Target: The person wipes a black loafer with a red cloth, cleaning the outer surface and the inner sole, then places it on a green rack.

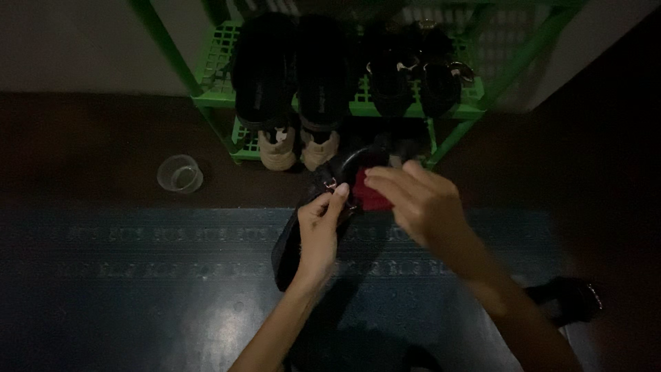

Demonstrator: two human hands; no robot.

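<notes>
Both forearms rise from the bottom edge of the view, nearest the lens, over a dark blue patterned floor mat. At the left hand the grip is closed on a black shoe, thumb and fingertips pinched at its upper edge beside a small metal buckle; the shoe hangs tilted in the air, its lower end pointing down toward the mat. At the right hand the fingers are curled closed around a red cloth, pressed against the shoe's upper part just right of the left fingertips. Beyond the hands stands a green shoe rack against a pale wall. On its upper shelf sit two pairs of black shoes, the right pair with metal trim; on the lower shelf a pair of beige shoes shows its toes. Left of the rack, on the dark floor, stands a small clear plastic cup. Near the right forearm, low at the right, another black shoe lies on the floor, too dim to make out in detail.
</notes>
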